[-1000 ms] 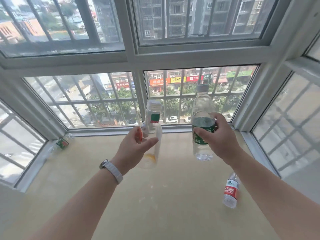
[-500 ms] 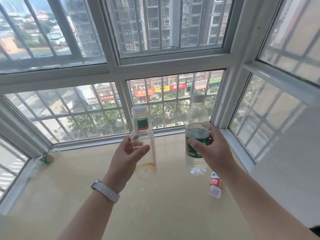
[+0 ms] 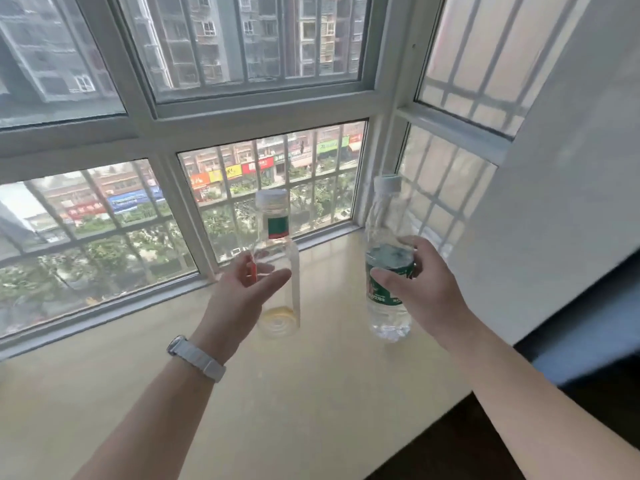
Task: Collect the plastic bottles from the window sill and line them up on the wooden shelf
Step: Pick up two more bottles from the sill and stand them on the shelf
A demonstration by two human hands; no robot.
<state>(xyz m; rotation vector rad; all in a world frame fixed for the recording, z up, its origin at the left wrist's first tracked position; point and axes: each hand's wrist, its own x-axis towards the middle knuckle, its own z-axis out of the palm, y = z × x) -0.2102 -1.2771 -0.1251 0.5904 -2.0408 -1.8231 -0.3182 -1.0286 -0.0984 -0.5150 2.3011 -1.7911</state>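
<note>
Two plastic bottles, both held upright in the air above the window sill [image 3: 311, 393], side by side but apart. Left one: clear bottle w/ green-and-red neck label [image 3: 277, 261], white cap, a bit of yellowish liquid at the bottom. Left hand [image 3: 242, 296] wraps its lower body from the near side, fingers [image 3: 273, 275] and thumb clamped round it; sth small and orange shows betw. the fingers and the bottle, can't tell what. Right one: taller bottle w/ green band label [image 3: 388, 271], pale cap, tilted slightly, clear water in the base. Right hand [image 3: 426, 289] grips it at label height, thumb across the front, fingers curled behind, closed on it.

White-strap wristwatch [image 3: 197, 358] on the left wrist. Sill is pale beige, glossy, runs under both arms. Behind: white-framed bay window [image 3: 242, 109] w/ bars outside, street w/ trees and shop signs below, apartment blocks above. White wall [image 3: 571, 168] at right; dark edge and dark floor area at lower right, blurred.
</note>
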